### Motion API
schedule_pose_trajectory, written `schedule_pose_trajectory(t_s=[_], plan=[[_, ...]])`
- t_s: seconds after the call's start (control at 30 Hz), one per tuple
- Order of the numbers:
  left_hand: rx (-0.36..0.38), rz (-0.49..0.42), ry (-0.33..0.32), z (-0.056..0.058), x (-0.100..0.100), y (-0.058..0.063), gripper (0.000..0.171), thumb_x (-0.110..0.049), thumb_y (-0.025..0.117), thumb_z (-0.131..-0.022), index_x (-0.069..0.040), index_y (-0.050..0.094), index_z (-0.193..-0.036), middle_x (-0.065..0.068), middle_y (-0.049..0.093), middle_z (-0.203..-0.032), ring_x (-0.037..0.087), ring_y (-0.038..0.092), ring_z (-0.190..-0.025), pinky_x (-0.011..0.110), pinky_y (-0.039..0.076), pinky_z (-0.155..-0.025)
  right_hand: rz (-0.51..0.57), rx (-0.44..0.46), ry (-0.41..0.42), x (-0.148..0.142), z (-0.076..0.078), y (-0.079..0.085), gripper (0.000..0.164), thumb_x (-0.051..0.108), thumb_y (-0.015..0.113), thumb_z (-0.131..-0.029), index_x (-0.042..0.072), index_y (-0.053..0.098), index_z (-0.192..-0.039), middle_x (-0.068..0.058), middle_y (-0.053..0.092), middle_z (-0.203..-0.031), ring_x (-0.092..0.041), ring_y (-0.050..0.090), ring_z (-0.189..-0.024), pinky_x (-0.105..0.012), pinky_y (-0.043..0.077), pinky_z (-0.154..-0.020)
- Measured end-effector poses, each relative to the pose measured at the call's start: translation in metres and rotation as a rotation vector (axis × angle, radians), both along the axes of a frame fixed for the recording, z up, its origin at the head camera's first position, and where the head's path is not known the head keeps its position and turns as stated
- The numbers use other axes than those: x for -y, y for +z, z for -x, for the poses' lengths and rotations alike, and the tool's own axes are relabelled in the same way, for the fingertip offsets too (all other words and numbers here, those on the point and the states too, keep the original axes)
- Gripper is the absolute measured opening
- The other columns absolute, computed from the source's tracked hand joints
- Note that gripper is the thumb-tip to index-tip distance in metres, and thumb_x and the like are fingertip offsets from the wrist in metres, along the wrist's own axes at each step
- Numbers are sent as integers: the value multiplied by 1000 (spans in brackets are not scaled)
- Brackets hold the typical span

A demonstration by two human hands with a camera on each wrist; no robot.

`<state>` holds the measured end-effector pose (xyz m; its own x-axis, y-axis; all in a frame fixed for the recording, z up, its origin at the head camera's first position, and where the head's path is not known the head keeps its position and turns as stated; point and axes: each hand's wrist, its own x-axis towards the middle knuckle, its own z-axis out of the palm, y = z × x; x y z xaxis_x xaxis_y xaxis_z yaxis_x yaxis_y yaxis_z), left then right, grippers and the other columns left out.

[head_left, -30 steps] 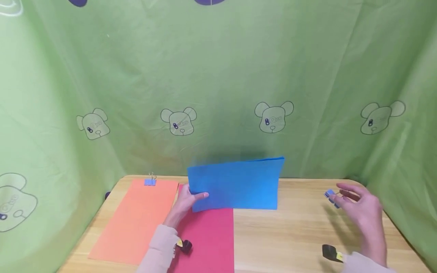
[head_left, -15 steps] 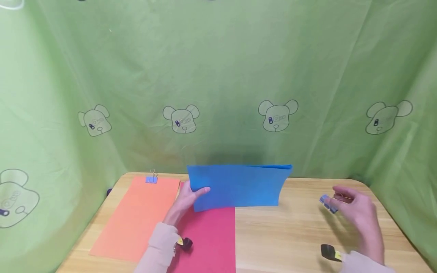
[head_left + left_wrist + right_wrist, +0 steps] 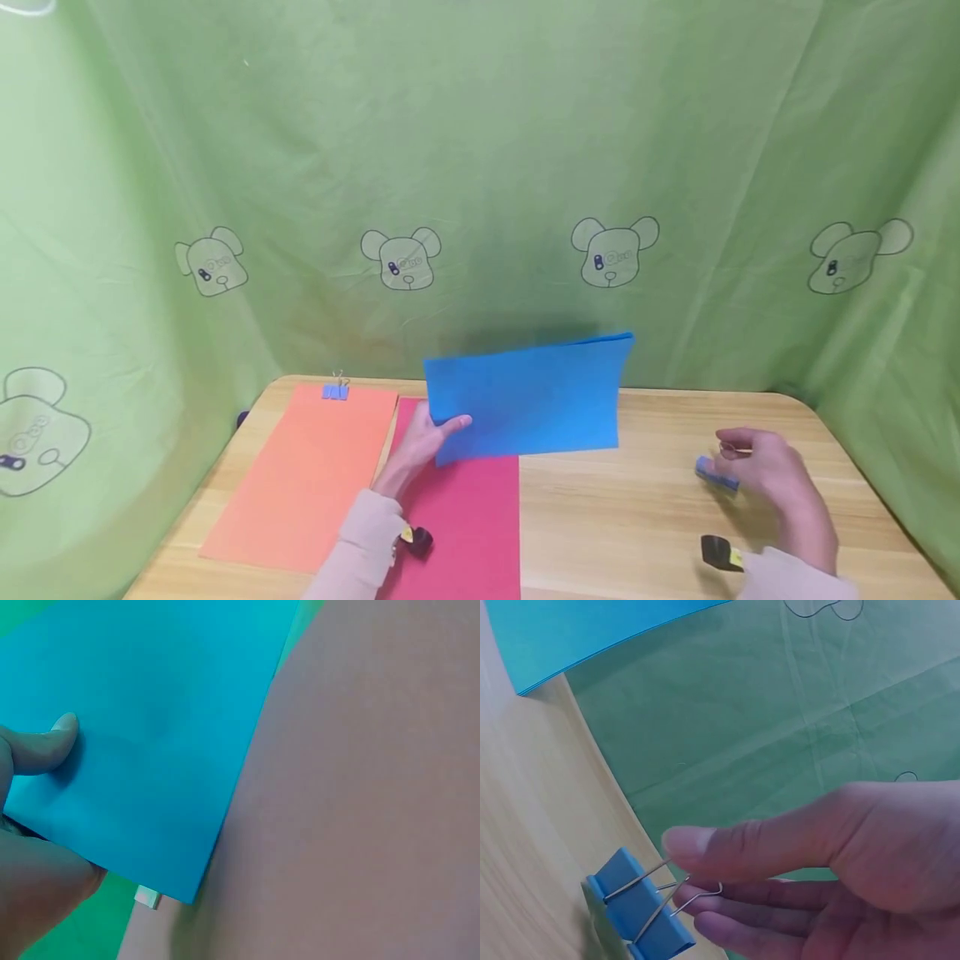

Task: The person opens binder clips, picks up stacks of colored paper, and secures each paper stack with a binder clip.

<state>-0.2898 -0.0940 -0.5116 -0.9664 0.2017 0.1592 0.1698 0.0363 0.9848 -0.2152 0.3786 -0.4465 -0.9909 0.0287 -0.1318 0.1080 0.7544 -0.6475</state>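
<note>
My left hand (image 3: 422,437) grips the left end of a stack of blue paper (image 3: 528,400), thumb on the near face. The stack stands on its long edge at the back of the table, its right top corner raised. In the left wrist view the thumb lies flat on the blue sheet (image 3: 165,750). On the right, my right hand (image 3: 772,471) pinches a blue binder clip (image 3: 716,473) by its wire handles, low over the wood. The right wrist view shows the clip (image 3: 641,907) with thumb and fingers on the silver handles.
A pink-red sheet (image 3: 465,525) lies partly under the left forearm. Left of it is an orange sheet (image 3: 300,475) with another blue binder clip (image 3: 335,392) on its far edge. A green curtain (image 3: 495,167) hangs behind the wooden table (image 3: 600,525).
My right hand has brought the binder clip nearer and slightly left, lower over the table. The blue stack has shifted a little right, its right end dipping and then rising. The left hand keeps its grip.
</note>
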Motion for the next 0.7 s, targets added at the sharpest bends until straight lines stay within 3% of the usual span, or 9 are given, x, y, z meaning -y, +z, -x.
schedule_pose_trajectory(t_s=[0.27, 0.4, 0.7], plan=[[-5, -3, 6, 0, 1, -3, 27, -10, 75, -94, 2, 62, -114, 2, 64, -91, 16, 57, -86, 31, 49, -82, -51, 25, 34, 2, 3, -4, 74, 22, 82, -84, -17, 49, -137, -34, 61, -123, -54, 55, -114, -69, 41, -94], [-27, 14, 20, 0, 1, -3, 29, -8, 75, -93, 3, 62, -117, 6, 69, -100, 16, 62, -93, 33, 51, -87, -52, 46, 47, 3, 3, -5, 76, 19, 82, -83, -21, 46, -136, -32, 61, -122, -51, 56, -112, -68, 41, -95], [-36, 23, -19, 2, 1, -9, 25, -7, 72, -94, 4, 64, -115, 11, 72, -104, 17, 65, -96, 35, 52, -89, -23, 69, 28, 5, 3, -4, 76, 16, 83, -80, -22, 45, -134, -29, 64, -116, -46, 60, -106, -67, 42, -94]])
